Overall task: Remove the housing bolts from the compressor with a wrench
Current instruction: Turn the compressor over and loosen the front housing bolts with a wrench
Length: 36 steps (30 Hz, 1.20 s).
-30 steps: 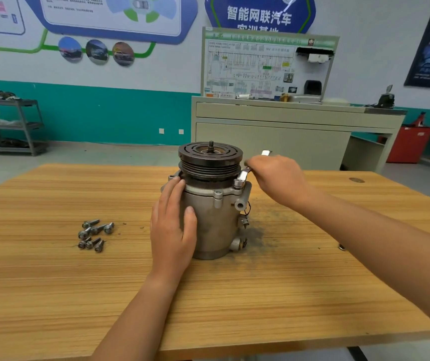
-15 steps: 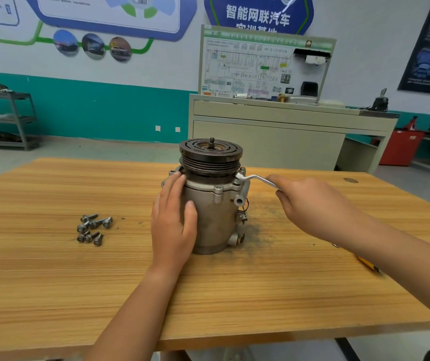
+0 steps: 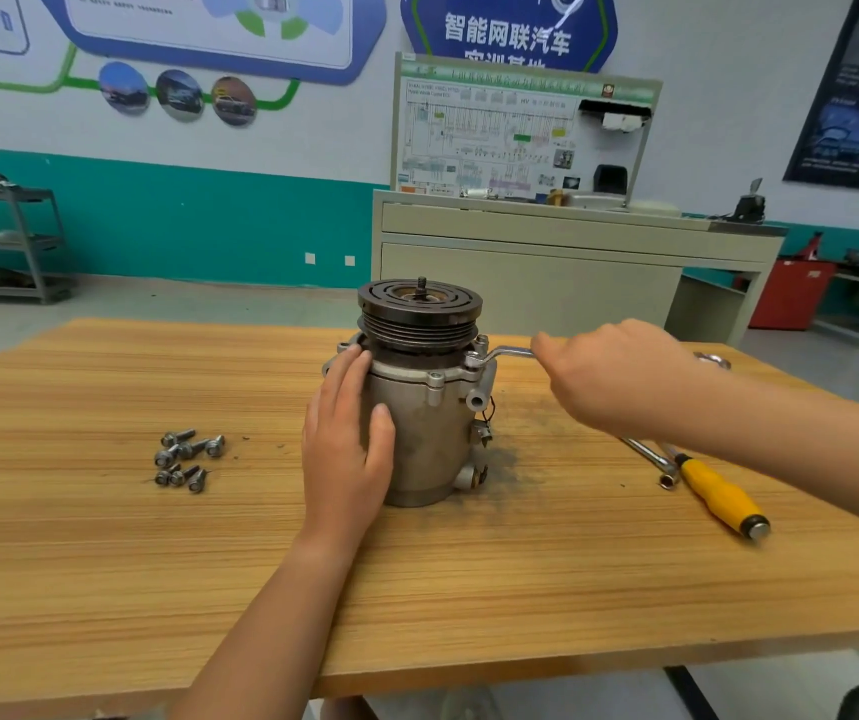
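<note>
1. Surface (image 3: pixel 105 589): wood-grain top that carries everything below.
2. Grey cabinet (image 3: pixel 520 283) behind the surface, with a wiring-diagram board (image 3: pixel 510 132) standing on it.
3. Metal rack (image 3: pixel 11 241) at far left by the wall. There's stuff on its shelves, too blurred to identify.
4. Compressor (image 3: pixel 427 439): stands upright mid-surface, grooved pulley (image 3: pixel 419 309) on top, ports facing right. Dark grime on the wood just right of its base.
5. Left hand (image 3: pixel 346 449): flat against the left side of the housing. Fingers are straight and point up to the flange, thumb is spread across the front. It presses rather than wraps.
6. Right hand (image 3: pixel 609 376): fingers closed round the wrench handle, to the right of the compressor at flange height.
7. Yellow-handled screwdriver (image 3: pixel 718 498): lies on the surface to the right, below the right forearm.
8. Wrench (image 3: pixel 507 352): offset ring end sits on a bolt at the right side of the top flange, and the handle runs right into the right hand.
9. Steel bar with socket end (image 3: pixel 650 459): lies just left of the screwdriver, partly hidden by the forearm.
10. Loose bolts (image 3: pixel 188 457): a small cluster lying on the surface, well left of the compressor.
11. Flange bolt (image 3: pixel 435 379): seated at the front of the flange, head up.
12. A shiny ring end (image 3: pixel 713 360) shows past the right wrist. Can't tell what tool it belongs to.
</note>
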Each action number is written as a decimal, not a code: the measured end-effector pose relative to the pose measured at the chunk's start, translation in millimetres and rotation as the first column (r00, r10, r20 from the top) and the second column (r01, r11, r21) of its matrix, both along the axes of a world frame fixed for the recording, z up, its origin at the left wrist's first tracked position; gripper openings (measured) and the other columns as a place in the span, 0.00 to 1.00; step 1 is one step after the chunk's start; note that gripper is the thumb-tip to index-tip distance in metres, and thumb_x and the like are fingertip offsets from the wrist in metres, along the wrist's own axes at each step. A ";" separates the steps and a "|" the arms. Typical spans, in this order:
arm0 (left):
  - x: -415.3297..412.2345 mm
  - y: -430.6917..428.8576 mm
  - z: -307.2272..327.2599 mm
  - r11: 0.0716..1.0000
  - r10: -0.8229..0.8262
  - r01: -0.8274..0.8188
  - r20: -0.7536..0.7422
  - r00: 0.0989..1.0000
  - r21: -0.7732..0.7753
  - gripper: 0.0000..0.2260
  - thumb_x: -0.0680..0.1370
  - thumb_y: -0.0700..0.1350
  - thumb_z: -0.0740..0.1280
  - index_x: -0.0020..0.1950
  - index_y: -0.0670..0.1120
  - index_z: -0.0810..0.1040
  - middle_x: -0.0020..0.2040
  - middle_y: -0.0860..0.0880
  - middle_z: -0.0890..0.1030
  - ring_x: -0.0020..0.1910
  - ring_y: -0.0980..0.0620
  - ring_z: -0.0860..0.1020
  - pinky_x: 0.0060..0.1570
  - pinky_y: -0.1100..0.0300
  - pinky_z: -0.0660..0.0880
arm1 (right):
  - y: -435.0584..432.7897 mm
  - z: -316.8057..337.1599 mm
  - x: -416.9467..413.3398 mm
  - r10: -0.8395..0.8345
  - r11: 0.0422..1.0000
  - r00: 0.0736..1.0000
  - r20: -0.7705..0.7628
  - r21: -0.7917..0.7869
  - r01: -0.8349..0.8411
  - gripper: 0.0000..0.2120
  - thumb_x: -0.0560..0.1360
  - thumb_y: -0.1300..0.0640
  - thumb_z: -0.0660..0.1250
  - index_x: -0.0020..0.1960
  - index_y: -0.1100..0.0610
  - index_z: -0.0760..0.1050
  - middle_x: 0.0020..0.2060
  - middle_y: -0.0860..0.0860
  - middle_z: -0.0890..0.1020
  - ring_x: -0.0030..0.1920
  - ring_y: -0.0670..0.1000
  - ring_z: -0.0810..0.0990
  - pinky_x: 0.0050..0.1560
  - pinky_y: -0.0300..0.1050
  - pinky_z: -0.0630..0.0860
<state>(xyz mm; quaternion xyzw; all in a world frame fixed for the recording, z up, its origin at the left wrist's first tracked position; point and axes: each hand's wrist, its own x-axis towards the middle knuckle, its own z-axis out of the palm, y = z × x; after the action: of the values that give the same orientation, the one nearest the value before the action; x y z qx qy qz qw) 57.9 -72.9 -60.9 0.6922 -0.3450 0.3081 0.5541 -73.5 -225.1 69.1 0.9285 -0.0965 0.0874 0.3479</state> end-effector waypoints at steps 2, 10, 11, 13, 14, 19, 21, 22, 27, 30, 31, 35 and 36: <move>0.9 0.0 -0.7 1.000 0.003 -0.003 0.002 1.000 0.000 0.24 0.76 0.49 0.53 0.71 0.43 0.66 0.70 0.56 0.63 0.69 0.65 0.58 0.66 0.76 0.50 | -15.4 4.1 12.0 0.035 0.997 0.999 -0.025 -0.065 -0.037 0.07 0.78 0.61 0.53 0.55 0.56 0.62 0.27 0.48 0.66 0.25 0.48 0.64 0.23 0.41 0.58; 1.6 -0.9 -2.6 1.000 -0.004 0.004 0.003 1.000 -0.007 0.24 0.76 0.49 0.54 0.72 0.45 0.65 0.71 0.56 0.63 0.69 0.64 0.59 0.66 0.76 0.51 | -33.3 -16.5 75.1 0.225 0.969 0.954 0.195 0.054 -0.240 0.15 0.76 0.68 0.56 0.61 0.59 0.69 0.53 0.54 0.78 0.52 0.55 0.76 0.50 0.44 0.69; 1.7 -0.5 -2.8 1.000 -0.006 0.006 0.009 1.000 -0.005 0.23 0.76 0.49 0.54 0.72 0.46 0.65 0.71 0.56 0.63 0.69 0.64 0.58 0.66 0.75 0.51 | -32.6 -17.6 78.4 0.268 0.959 0.937 0.222 0.035 -0.283 0.16 0.75 0.69 0.57 0.61 0.60 0.70 0.55 0.55 0.79 0.54 0.56 0.77 0.54 0.45 0.70; 2.1 -0.6 -2.7 1.000 -0.011 0.011 0.013 1.000 -0.002 0.23 0.76 0.49 0.54 0.71 0.47 0.64 0.71 0.57 0.63 0.69 0.64 0.58 0.66 0.75 0.51 | -33.5 -15.7 74.7 0.322 0.925 0.872 0.369 0.077 -0.373 0.16 0.74 0.71 0.60 0.60 0.64 0.74 0.52 0.59 0.81 0.51 0.58 0.80 0.54 0.51 0.73; 2.6 -0.7 -2.4 1.000 -0.010 0.010 0.015 1.000 -0.006 0.23 0.76 0.49 0.54 0.71 0.47 0.65 0.71 0.56 0.63 0.69 0.64 0.59 0.66 0.75 0.51 | -33.5 -13.2 68.2 0.284 0.901 0.820 0.497 0.154 -0.406 0.14 0.75 0.70 0.60 0.60 0.64 0.74 0.50 0.60 0.82 0.49 0.59 0.80 0.49 0.51 0.75; 3.2 -2.5 -2.1 1.000 0.000 0.001 0.010 1.000 -0.012 0.23 0.76 0.48 0.54 0.71 0.44 0.67 0.70 0.54 0.65 0.69 0.63 0.60 0.66 0.75 0.51 | -18.6 -11.9 13.8 0.085 0.773 0.720 0.689 0.410 -0.484 0.12 0.80 0.57 0.56 0.58 0.62 0.72 0.33 0.52 0.75 0.33 0.55 0.74 0.31 0.45 0.67; 3.3 -1.8 -2.1 1.000 0.001 -0.001 0.007 1.000 -0.014 0.23 0.76 0.48 0.54 0.71 0.44 0.66 0.70 0.54 0.64 0.69 0.62 0.60 0.66 0.76 0.51 | -8.9 -17.4 -3.0 0.079 0.853 0.859 0.505 0.411 -0.320 0.11 0.80 0.55 0.54 0.58 0.58 0.70 0.31 0.50 0.73 0.32 0.55 0.74 0.30 0.45 0.68; 3.2 -1.9 -1.8 1.000 0.001 -0.001 0.007 1.000 -0.014 0.23 0.76 0.48 0.54 0.71 0.44 0.66 0.70 0.55 0.64 0.69 0.62 0.60 0.66 0.76 0.51 | -5.3 -20.7 -8.8 0.056 0.889 0.914 0.402 0.396 -0.228 0.11 0.80 0.54 0.53 0.59 0.56 0.69 0.32 0.49 0.72 0.33 0.55 0.74 0.30 0.45 0.68; 1.8 -1.4 -2.0 1.000 -0.006 0.006 0.000 1.000 -0.014 0.23 0.76 0.48 0.54 0.71 0.44 0.66 0.70 0.56 0.63 0.70 0.59 0.60 0.67 0.74 0.51 | 3.9 -26.6 -15.4 -0.061 0.930 0.981 0.185 0.367 -0.012 0.12 0.80 0.57 0.52 0.63 0.51 0.63 0.31 0.47 0.68 0.32 0.51 0.69 0.28 0.44 0.64; 1.7 -1.3 -1.9 1.000 -0.005 0.005 -0.004 1.000 -0.009 0.23 0.76 0.48 0.54 0.71 0.45 0.66 0.71 0.56 0.63 0.70 0.59 0.60 0.67 0.73 0.51 | 8.5 -18.5 -16.4 -0.049 0.972 0.989 0.138 0.233 0.015 0.15 0.79 0.61 0.54 0.65 0.52 0.60 0.29 0.47 0.66 0.27 0.48 0.65 0.24 0.41 0.60; 1.8 -1.4 -1.8 1.000 -0.006 0.006 -0.005 1.000 -0.007 0.23 0.76 0.48 0.54 0.71 0.45 0.66 0.71 0.56 0.63 0.70 0.59 0.60 0.68 0.73 0.51 | 12.3 -14.1 -17.2 -0.036 0.985 0.993 0.111 0.172 0.016 0.18 0.78 0.63 0.55 0.66 0.53 0.60 0.28 0.47 0.65 0.27 0.48 0.64 0.23 0.41 0.59; 2.1 -1.1 -2.0 1.000 0.002 -0.002 0.003 1.000 -0.004 0.22 0.77 0.46 0.56 0.71 0.45 0.65 0.70 0.56 0.63 0.70 0.60 0.60 0.68 0.72 0.52 | 41.1 -0.8 -15.4 -0.044 0.999 0.998 -0.038 -0.001 0.044 0.20 0.74 0.69 0.57 0.66 0.61 0.64 0.29 0.50 0.60 0.25 0.49 0.58 0.22 0.41 0.55; 2.0 -1.0 -2.2 1.000 0.001 -0.001 0.001 1.000 -0.006 0.22 0.77 0.44 0.57 0.71 0.46 0.65 0.70 0.56 0.63 0.70 0.60 0.60 0.68 0.73 0.52 | 47.2 1.0 -14.2 -0.045 0.999 0.997 -0.069 -0.029 0.043 0.19 0.74 0.70 0.57 0.65 0.62 0.66 0.29 0.51 0.60 0.25 0.49 0.58 0.22 0.41 0.55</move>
<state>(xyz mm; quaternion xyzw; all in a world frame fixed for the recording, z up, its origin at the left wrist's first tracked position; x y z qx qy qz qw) 59.9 -73.9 -63.1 0.6906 -0.3440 0.3094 0.5558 -87.8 -177.8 70.2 0.9237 -0.1034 0.0487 0.3657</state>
